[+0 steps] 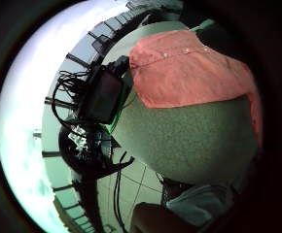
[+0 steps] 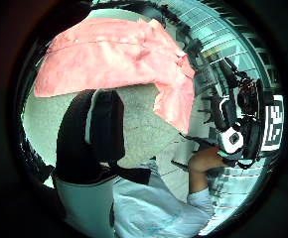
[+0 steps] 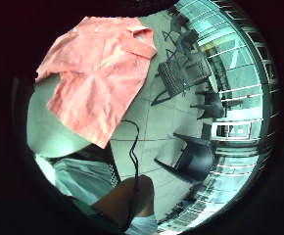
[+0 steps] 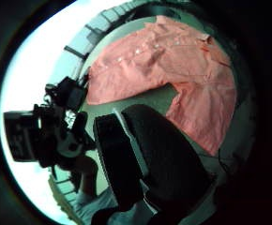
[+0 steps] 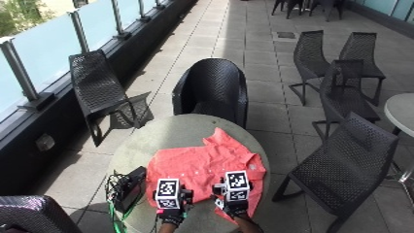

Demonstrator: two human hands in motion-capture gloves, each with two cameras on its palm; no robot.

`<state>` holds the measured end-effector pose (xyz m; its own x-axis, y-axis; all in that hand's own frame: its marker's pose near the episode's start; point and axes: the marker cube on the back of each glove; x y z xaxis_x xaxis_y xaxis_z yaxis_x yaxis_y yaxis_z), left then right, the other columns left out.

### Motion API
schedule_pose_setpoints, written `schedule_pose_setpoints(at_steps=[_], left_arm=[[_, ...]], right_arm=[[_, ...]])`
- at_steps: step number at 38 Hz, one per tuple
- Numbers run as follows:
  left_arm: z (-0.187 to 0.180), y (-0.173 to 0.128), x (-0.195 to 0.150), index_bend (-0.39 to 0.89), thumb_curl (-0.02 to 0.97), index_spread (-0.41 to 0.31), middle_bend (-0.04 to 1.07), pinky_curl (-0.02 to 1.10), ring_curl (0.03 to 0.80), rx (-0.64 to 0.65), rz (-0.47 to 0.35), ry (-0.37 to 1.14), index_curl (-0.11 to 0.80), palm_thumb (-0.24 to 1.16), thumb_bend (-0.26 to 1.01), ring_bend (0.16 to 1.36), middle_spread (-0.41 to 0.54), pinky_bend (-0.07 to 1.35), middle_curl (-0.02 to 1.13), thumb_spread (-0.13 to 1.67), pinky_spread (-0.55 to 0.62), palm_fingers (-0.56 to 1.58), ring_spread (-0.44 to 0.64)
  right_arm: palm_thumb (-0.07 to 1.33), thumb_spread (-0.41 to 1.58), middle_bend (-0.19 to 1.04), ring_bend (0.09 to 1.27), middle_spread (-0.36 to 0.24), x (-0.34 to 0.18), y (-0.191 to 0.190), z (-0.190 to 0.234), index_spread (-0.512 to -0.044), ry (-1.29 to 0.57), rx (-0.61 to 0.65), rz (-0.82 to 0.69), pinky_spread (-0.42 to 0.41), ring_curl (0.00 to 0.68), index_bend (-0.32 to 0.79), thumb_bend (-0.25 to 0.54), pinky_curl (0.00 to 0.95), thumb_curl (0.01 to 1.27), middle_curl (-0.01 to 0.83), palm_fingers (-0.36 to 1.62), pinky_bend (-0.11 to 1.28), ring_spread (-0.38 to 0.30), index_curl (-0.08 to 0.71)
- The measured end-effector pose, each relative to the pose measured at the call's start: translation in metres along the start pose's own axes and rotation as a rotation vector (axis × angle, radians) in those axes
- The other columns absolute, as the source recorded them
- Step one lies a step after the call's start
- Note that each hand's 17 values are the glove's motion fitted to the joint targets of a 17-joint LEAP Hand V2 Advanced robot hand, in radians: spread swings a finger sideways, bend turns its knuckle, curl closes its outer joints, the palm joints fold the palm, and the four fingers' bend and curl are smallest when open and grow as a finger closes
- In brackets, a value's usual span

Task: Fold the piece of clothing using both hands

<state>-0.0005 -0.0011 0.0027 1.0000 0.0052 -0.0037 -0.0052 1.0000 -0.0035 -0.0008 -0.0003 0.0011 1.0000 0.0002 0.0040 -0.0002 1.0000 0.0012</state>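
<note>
A salmon-red button shirt (image 5: 200,167) lies spread flat on a round grey table (image 5: 175,133), one side hanging over the table's right rim. My left hand (image 5: 170,208) and right hand (image 5: 236,205) hover side by side over the shirt's near hem, at the edge closest to me. Both palms look down on the shirt (image 2: 109,54) (image 4: 164,61) from a little height. The left hand's fingers (image 2: 97,134) and the right hand's fingers (image 4: 145,154) are relaxed with no cloth between them. The little finger side views show the shirt (image 1: 189,73) (image 3: 98,63) untouched.
A black box with cables (image 5: 129,187) sits on the table to the left of the shirt, also seen as the black box (image 1: 104,94). Black chairs stand behind the table (image 5: 210,87), at the left (image 5: 103,87) and at the right (image 5: 343,165).
</note>
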Motion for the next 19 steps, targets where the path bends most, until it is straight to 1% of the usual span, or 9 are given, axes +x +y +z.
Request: schedule_pose_setpoints(at_steps=[1, 4, 8, 13, 19], left_arm=[[0.0014, -0.0006, -0.0004, 0.17, 0.043, -0.055, 0.22, 0.06, 0.071, -0.001, 0.0, 0.0, 0.05, 0.21, 0.14, 0.4, 0.014, 0.36, 0.06, 0.46, 0.15, 0.49, 0.11], [0.0072, -0.0019, -0.0015, 0.16, 0.068, -0.074, 0.2, 0.11, 0.128, -0.013, 0.003, 0.005, 0.088, 0.23, 0.15, 0.43, 0.019, 0.4, 0.11, 0.68, 0.21, 0.46, 0.16], [0.0039, 0.0022, -0.0003, 0.16, 0.098, -0.089, 0.19, 0.15, 0.166, -0.029, 0.006, 0.004, 0.128, 0.24, 0.15, 0.45, 0.023, 0.42, 0.16, 0.89, 0.27, 0.44, 0.2], [0.0019, 0.003, 0.0006, 0.16, 0.129, -0.1, 0.19, 0.17, 0.19, -0.023, 0.021, 0.013, 0.166, 0.24, 0.13, 0.46, 0.027, 0.42, 0.2, 1.05, 0.32, 0.42, 0.22], [-0.0003, 0.0007, -0.0005, 0.16, 0.159, -0.106, 0.19, 0.19, 0.21, 0.008, 0.032, 0.012, 0.203, 0.25, 0.11, 0.47, 0.028, 0.42, 0.23, 1.16, 0.35, 0.4, 0.24]], right_arm=[[0.15, 0.43, 0.24, 0.24, -0.023, -0.0002, 0.0001, 0.0001, -0.199, 0.0, -0.001, -0.001, 0.135, 0.035, 0.2, 0.086, 0.065, 0.03, 0.064, 0.31, 0.31, 0.06, 0.053], [0.16, 0.63, 0.25, 0.24, -0.031, -0.0007, 0.0013, 0.0001, -0.268, 0.004, -0.009, -0.003, 0.185, 0.07, 0.19, 0.087, 0.111, 0.04, 0.1, 0.29, 0.32, 0.085, 0.101], [0.17, 0.82, 0.24, 0.25, -0.037, -0.0014, 0.0021, 0.003, -0.325, 0.002, -0.022, -0.012, 0.228, 0.099, 0.18, 0.079, 0.147, 0.06, 0.137, 0.27, 0.32, 0.108, 0.144], [0.18, 0.98, 0.24, 0.25, -0.042, -0.0022, 0.0015, 0.0047, -0.364, -0.01, -0.023, -0.017, 0.259, 0.121, 0.17, 0.062, 0.177, 0.08, 0.174, 0.25, 0.32, 0.125, 0.18], [0.18, 1.08, 0.23, 0.26, -0.045, 0.0011, 0.0031, -0.0003, -0.385, 0.001, -0.008, -0.012, 0.278, 0.143, 0.16, 0.037, 0.204, 0.11, 0.211, 0.24, 0.32, 0.136, 0.207]])
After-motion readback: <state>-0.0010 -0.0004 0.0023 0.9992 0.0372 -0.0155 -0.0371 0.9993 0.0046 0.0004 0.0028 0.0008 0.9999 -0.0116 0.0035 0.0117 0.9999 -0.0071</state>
